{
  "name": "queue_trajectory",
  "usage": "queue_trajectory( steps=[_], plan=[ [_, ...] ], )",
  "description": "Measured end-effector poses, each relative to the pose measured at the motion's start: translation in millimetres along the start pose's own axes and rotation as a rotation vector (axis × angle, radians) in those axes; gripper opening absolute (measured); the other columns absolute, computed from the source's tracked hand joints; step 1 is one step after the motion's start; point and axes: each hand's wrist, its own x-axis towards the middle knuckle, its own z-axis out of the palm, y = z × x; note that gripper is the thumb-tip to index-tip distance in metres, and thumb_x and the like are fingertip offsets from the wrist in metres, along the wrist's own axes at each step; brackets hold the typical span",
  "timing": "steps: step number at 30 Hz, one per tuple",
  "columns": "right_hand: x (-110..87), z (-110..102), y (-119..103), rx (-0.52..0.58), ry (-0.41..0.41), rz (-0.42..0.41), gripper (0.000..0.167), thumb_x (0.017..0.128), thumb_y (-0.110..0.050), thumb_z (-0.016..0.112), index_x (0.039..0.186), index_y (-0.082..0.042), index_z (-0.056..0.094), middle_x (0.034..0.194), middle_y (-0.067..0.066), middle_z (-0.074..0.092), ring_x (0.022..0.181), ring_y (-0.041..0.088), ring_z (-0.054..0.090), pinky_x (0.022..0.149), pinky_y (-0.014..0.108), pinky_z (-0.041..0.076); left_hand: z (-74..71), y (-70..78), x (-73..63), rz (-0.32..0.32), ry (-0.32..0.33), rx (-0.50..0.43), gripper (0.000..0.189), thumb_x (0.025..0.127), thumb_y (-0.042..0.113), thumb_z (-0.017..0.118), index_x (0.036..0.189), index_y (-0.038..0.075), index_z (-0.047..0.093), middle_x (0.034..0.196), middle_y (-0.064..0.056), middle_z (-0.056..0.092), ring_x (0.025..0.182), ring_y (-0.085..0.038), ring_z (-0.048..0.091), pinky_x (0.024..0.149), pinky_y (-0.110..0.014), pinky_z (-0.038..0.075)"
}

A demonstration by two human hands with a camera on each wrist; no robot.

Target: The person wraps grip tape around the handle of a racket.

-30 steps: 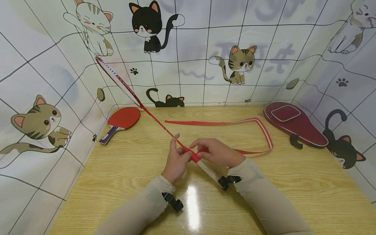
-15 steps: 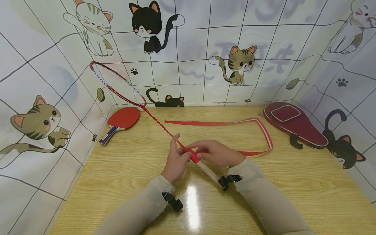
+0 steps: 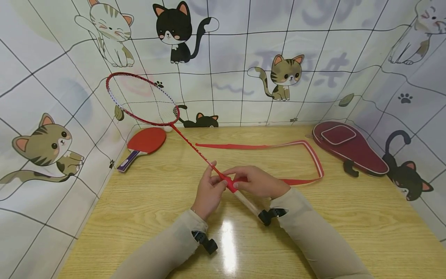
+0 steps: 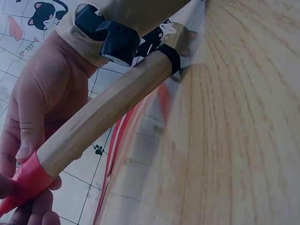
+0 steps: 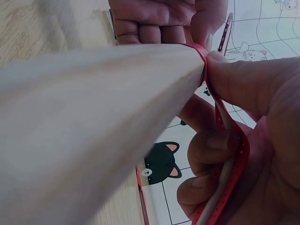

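A badminton racket [image 3: 189, 144] slants up to the left, its red head held in the air above the table. Its handle is mostly bare wood [image 4: 108, 108], with a black band [image 4: 171, 58] near the butt end. Red grip tape [image 5: 236, 159] with a pale backing wraps the top of the handle. My left hand [image 3: 210, 192] grips the racket at this wrapped part, thumb against the tape. Just to the right, my right hand [image 3: 260, 182] pinches the tape by the handle; the tape's strip runs through its curled fingers in the right wrist view.
The tape's loose end [image 3: 230, 146] bends across the table [image 3: 146, 217] behind the hands. A red table tennis bat [image 3: 148, 140] lies back left, with something white beside it. A dark red bat case [image 3: 348, 147] sits back right. Cat-patterned walls [image 3: 226, 50] enclose the table.
The racket has turned about its long axis: its head was nearly edge-on and now shows a wide oval. Both hands stay almost in the same place, still on the handle and tape.
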Motion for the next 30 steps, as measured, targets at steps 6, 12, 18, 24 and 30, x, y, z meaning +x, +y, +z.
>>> queue_trajectory(
  steps=[6, 12, 18, 24, 30],
  plan=[
    [0.5, 1.0, 1.2, -0.012, 0.038, 0.006, 0.050, 0.101, -0.013, 0.072, 0.146, -0.031, 0.062, 0.096, -0.007, 0.070, 0.083, 0.017, 0.064, 0.078, 0.034, 0.057, 1.7, 0.2, -1.2, -0.002, 0.029, 0.027, 0.064, 0.101, 0.009, 0.064, 0.161, 0.014, 0.042, 0.109, -0.016, 0.076, 0.095, -0.029, 0.073, 0.085, -0.030, 0.057],
    [0.7, 2.1, 1.8, -0.009, 0.063, -0.004, 0.050, 0.100, -0.011, 0.073, 0.145, -0.029, 0.062, 0.094, -0.006, 0.069, 0.080, 0.017, 0.062, 0.072, 0.030, 0.054, 3.0, -0.8, -4.0, 0.011, 0.015, 0.056, 0.058, 0.104, 0.011, 0.060, 0.160, 0.013, 0.045, 0.104, -0.014, 0.077, 0.094, -0.025, 0.077, 0.086, -0.036, 0.061],
    [1.8, 4.4, 1.8, -0.002, 0.081, -0.009, 0.051, 0.099, -0.010, 0.074, 0.145, -0.027, 0.063, 0.094, -0.004, 0.069, 0.080, 0.017, 0.063, 0.075, 0.030, 0.055, 3.6, -3.0, -5.0, 0.016, -0.023, 0.040, 0.061, 0.106, 0.017, 0.061, 0.162, 0.015, 0.037, 0.099, -0.014, 0.079, 0.088, -0.026, 0.079, 0.086, -0.037, 0.062],
    [3.7, 7.3, 2.2, 0.016, 0.088, -0.005, 0.051, 0.097, -0.011, 0.077, 0.143, -0.027, 0.065, 0.094, -0.005, 0.069, 0.080, 0.016, 0.065, 0.076, 0.031, 0.057, 3.8, -5.1, -4.5, 0.012, -0.025, 0.042, 0.060, 0.104, 0.022, 0.068, 0.156, 0.017, 0.039, 0.096, -0.015, 0.078, 0.087, -0.026, 0.078, 0.086, -0.037, 0.063],
    [2.9, 5.6, 2.0, -0.002, 0.089, -0.010, 0.049, 0.098, -0.011, 0.076, 0.143, -0.028, 0.066, 0.096, -0.006, 0.070, 0.082, 0.017, 0.065, 0.077, 0.032, 0.057, 4.7, -3.9, -4.4, -0.004, -0.016, 0.014, 0.057, 0.104, 0.018, 0.068, 0.153, 0.019, 0.040, 0.091, -0.014, 0.076, 0.088, -0.031, 0.078, 0.085, -0.039, 0.063]
  ],
)
